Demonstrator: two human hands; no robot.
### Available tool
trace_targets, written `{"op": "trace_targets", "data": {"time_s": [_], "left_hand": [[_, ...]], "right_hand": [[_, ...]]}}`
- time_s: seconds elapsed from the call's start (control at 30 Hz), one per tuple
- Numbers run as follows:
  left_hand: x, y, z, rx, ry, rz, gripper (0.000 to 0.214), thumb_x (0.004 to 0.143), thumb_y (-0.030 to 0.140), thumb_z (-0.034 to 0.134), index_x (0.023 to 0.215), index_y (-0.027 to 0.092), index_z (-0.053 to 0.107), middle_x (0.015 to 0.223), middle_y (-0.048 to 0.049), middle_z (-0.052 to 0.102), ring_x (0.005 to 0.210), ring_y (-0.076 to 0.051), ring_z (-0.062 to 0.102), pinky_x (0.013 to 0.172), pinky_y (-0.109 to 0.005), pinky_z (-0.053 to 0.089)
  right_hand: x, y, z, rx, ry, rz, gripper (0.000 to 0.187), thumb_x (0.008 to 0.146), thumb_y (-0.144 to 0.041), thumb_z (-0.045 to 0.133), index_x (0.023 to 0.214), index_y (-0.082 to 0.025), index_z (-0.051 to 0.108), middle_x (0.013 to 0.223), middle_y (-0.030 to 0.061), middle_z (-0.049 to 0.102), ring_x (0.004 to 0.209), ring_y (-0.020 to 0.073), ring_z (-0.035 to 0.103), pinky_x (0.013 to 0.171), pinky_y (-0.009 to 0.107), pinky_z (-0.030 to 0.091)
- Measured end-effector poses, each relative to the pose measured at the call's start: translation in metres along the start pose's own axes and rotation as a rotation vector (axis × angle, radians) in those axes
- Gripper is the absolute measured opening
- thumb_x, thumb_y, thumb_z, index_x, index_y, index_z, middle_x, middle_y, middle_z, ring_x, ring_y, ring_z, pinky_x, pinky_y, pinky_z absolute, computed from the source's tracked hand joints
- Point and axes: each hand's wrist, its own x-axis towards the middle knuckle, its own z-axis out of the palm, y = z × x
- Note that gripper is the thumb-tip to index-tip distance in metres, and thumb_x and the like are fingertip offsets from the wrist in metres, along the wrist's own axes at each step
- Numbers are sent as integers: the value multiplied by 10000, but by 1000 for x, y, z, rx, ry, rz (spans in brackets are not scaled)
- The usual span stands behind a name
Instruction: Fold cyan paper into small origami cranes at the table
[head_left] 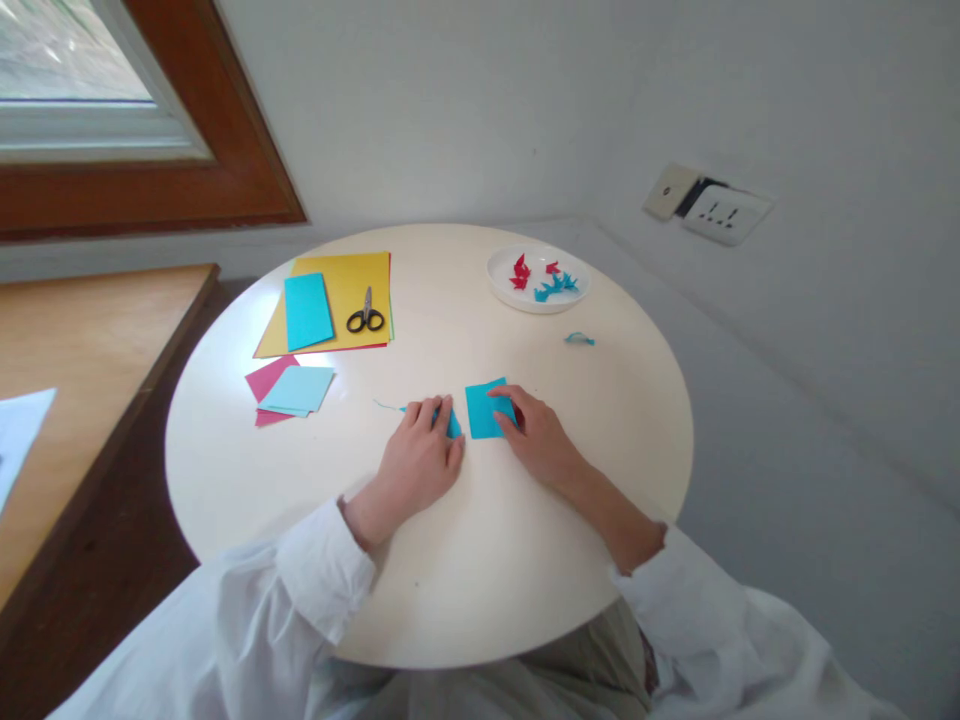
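My left hand (420, 455) rests on the round cream table (450, 560), fingers flat on a small blue paper piece (453, 426) that is mostly hidden beneath them. A thin blue paper strip (386, 405) trails out to its left. My right hand (536, 435) lies beside it, fingers pressed on the edge of a blue paper square (484, 410). Both hands sit close together near the table's middle.
A stack of yellow sheets (352, 285) with a blue sheet (307, 310) and black-handled scissors (366, 315) lies at the far left. Pink and light blue squares (296, 390) sit nearer. A white plate (499, 275) holds red and blue folded pieces. A blue scrap (579, 339) lies beside it. A wooden desk (90, 340) stands left.
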Motion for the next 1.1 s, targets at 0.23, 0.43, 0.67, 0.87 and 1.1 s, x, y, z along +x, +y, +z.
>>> {"op": "trace_targets", "data": {"time_s": [0.23,0.43,0.67,0.87,1.1], "left_hand": [[6,-6,3,-212,78,-40,468,851,296,455,1278,105,432,1219,-191,460,1146,-312,418,964,-477,413],[6,-17,6,-281,120,-75,607,821,365,523,1338,106,337,1251,-203,432,1168,-335,405,965,-496,400],[7,-29,14,-350,121,-130,538,722,276,637,1198,115,446,1159,-163,475,1090,-319,446,935,-479,408],[9,-27,12,-408,146,-143,324,707,265,666,979,163,523,1029,-107,483,984,-278,456,859,-449,439],[11,-23,3,-482,118,-171,182,742,206,625,882,166,515,956,-87,493,917,-240,446,798,-379,437]], "right_hand": [[30,49,-41,-134,231,176,272,807,-255,456,1020,-181,609,739,27,610,613,155,507,636,286,424],[40,78,-67,-340,261,248,291,779,-261,506,1023,-175,639,958,128,602,881,278,528,796,439,386],[34,49,-49,-414,357,129,257,840,-271,451,980,-174,644,1057,134,582,1008,296,513,860,461,361],[24,-5,-1,-125,46,-158,157,801,-288,573,927,-220,638,977,66,662,969,233,583,878,410,367],[24,-24,23,39,23,-109,348,700,-209,682,1038,-224,600,938,48,664,888,202,601,830,376,410]]}}
